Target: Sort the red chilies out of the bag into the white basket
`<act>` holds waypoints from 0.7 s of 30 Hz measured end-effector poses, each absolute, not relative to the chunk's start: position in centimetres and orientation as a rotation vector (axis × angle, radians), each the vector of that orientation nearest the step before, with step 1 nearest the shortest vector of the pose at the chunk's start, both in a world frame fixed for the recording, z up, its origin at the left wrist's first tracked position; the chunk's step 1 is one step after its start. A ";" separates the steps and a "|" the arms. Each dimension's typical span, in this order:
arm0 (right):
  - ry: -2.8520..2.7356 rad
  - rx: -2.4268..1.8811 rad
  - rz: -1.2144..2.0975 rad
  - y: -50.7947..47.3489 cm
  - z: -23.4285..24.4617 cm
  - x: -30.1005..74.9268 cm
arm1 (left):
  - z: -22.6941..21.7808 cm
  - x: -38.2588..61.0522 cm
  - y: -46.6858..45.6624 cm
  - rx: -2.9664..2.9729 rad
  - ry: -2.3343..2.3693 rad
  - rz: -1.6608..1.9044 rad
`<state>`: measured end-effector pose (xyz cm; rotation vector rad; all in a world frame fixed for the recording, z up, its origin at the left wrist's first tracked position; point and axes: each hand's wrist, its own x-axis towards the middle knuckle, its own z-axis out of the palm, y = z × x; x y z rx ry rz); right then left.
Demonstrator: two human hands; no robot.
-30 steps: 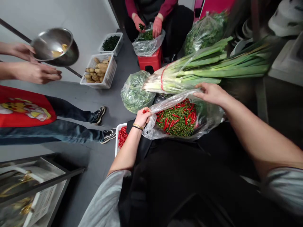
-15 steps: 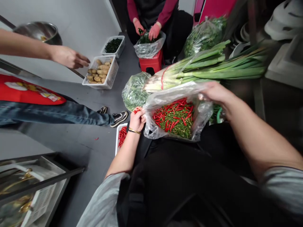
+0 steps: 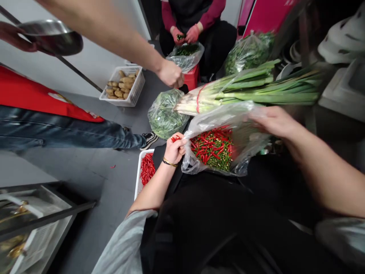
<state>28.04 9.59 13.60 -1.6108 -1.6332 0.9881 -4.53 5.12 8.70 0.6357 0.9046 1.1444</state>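
Observation:
A clear plastic bag (image 3: 191, 164) of red chillies with green stems (image 3: 212, 146) lies mouth-up on my lap. My left hand (image 3: 176, 149) is closed on the bag's left rim, and some red chilli shows among its fingers. The opposite rim is gripped by my right hand (image 3: 272, 120), whose fingertips are partly hidden by plastic and slightly blurred. Beside my left forearm stands a white basket (image 3: 137, 184) holding loose red chillies (image 3: 147, 169); the forearm covers part of it.
Beyond the bag lie long leeks (image 3: 242, 91) and a bag of leafy greens (image 3: 167, 116). A co-worker's hand (image 3: 172, 73) reaches in from the left, above a potato basket (image 3: 137, 89). Another person in pink gloves (image 3: 192, 33) sits ahead. A metal rack (image 3: 71, 209) stands lower left.
The co-worker's arm has reached farther right, and a metal bowl has tilted in their other hand. My right hand has moved slightly right and down, stretching the bag's rim.

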 end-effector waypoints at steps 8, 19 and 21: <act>-1.467 -2.034 0.964 12.6 7.8 31.5 | 6.8 -4.3 8.2 0.678 1.113 1.152; -2.044 -1.513 0.093 6.3 11.9 25.9 | 11.8 -4.4 4.8 1.676 1.456 1.118; -2.220 -1.457 0.357 5.6 9.6 23.5 | 10.8 -1.7 3.7 1.849 1.204 0.840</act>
